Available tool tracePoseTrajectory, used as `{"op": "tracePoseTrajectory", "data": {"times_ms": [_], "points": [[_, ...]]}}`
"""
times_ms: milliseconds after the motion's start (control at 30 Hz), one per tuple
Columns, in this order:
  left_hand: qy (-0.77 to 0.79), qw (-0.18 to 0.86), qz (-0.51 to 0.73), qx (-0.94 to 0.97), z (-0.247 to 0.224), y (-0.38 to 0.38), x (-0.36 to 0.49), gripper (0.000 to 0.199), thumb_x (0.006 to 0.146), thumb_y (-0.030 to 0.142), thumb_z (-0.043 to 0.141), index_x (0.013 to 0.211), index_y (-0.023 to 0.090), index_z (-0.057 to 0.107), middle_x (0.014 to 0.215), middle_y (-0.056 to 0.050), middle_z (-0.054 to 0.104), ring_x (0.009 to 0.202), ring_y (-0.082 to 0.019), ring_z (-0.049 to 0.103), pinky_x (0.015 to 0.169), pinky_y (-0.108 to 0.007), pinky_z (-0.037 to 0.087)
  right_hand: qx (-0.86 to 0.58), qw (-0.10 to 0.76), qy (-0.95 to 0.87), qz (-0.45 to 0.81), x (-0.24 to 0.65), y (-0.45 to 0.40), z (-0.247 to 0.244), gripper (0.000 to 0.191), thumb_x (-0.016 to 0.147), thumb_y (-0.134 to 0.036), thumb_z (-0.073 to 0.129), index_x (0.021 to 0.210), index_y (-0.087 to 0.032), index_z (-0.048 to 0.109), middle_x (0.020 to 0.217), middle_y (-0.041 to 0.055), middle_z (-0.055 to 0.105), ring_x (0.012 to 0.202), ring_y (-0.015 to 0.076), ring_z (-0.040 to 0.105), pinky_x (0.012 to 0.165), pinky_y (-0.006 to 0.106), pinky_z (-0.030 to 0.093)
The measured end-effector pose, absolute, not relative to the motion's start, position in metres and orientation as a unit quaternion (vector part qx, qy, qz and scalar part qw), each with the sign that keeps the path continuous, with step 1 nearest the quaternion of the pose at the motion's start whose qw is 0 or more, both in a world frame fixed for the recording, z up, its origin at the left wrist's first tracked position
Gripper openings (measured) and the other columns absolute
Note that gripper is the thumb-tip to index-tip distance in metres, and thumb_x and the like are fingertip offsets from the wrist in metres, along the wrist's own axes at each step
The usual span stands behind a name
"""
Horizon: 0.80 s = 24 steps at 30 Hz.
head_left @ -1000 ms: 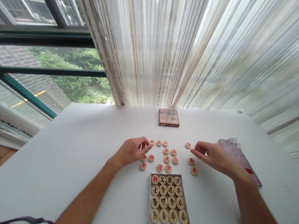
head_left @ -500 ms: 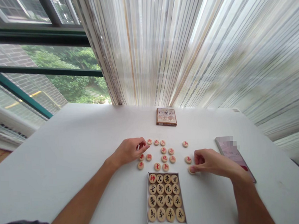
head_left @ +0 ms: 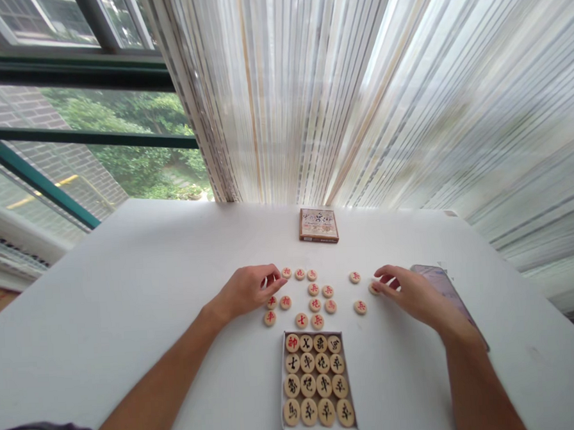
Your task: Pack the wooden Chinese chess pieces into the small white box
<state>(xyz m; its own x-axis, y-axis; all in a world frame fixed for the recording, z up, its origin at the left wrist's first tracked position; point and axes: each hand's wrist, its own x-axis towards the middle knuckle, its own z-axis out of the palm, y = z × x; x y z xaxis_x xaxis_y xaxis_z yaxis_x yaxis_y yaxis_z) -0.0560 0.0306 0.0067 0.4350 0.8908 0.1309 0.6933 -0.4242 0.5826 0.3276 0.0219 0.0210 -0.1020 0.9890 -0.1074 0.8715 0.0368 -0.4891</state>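
Note:
My right hand (head_left: 409, 293) rests its fingertips on a round wooden xiangqi piece (head_left: 373, 288), which is partly hidden beneath them. Two more red-marked pieces (head_left: 360, 307) lie just left of it. My left hand (head_left: 245, 291) hovers loosely curled at the left of a loose group of red-marked pieces (head_left: 314, 297), almost touching the nearest ones, with nothing visible in its fingers. Below that group stands a shallow white box (head_left: 282, 395) packed with black-marked wooden pieces in neat rows, plus one red-marked piece.
A small printed game box (head_left: 318, 225) lies near the far edge of the white table (head_left: 105, 333). A phone (head_left: 439, 284) lies at the right, partly behind my right hand. A striped curtain (head_left: 280, 93) and a window (head_left: 95, 135) stand beyond the table.
My right hand has slid the lower right piece up the table, to beside the other right-hand pieces. My left hand has barely moved.

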Motion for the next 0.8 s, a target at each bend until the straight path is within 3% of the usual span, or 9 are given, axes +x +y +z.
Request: {"op": "tracePoseTrajectory", "data": {"times_ms": [167,333,600,800], "points": [[0.484,0.227,0.217,0.816,0.007,0.030,-0.056,0.033,0.098,0.048,0.053,0.092,0.020,0.070,0.071,0.002,0.068,0.058,-0.011,0.054,0.059,-0.023,0.038,-0.618,0.111,-0.736,0.254,0.328,0.020,0.016,0.029,0.085,-0.043,0.064,0.106,-0.023,0.072,0.102,0.0068,0.073,0.079,0.0190,0.071,0.073,0.030,0.056],[0.481,0.232,0.219,0.816,0.009,0.029,-0.055,0.032,0.098,0.046,0.053,0.093,0.020,0.070,0.071,0.002,0.068,0.058,-0.011,0.054,0.059,-0.023,0.039,-0.610,0.116,-0.752,0.222,0.322,0.020,0.018,0.026,0.091,-0.043,0.057,0.096,-0.022,0.071,0.091,0.0057,0.070,0.074,0.0184,0.069,0.071,0.030,0.056],[0.451,0.309,0.298,0.783,0.011,0.022,-0.043,0.027,0.096,0.043,0.060,0.094,0.018,0.070,0.077,0.000,0.070,0.060,-0.011,0.052,0.060,-0.022,0.043,-0.477,0.293,-0.803,0.204,0.279,0.009,0.033,0.013,0.093,-0.029,0.062,0.104,-0.023,0.063,0.099,0.0056,0.065,0.082,0.0185,0.065,0.075,0.034,0.057],[0.429,0.393,0.320,0.748,0.014,0.011,-0.027,0.024,0.094,0.041,0.064,0.095,0.017,0.070,0.073,0.001,0.067,0.059,-0.009,0.051,0.057,-0.021,0.042,-0.401,0.317,-0.831,0.220,0.236,-0.008,0.024,0.019,0.091,-0.017,0.063,0.109,-0.023,0.063,0.103,0.0056,0.061,0.083,0.0167,0.064,0.076,0.033,0.058]]}}
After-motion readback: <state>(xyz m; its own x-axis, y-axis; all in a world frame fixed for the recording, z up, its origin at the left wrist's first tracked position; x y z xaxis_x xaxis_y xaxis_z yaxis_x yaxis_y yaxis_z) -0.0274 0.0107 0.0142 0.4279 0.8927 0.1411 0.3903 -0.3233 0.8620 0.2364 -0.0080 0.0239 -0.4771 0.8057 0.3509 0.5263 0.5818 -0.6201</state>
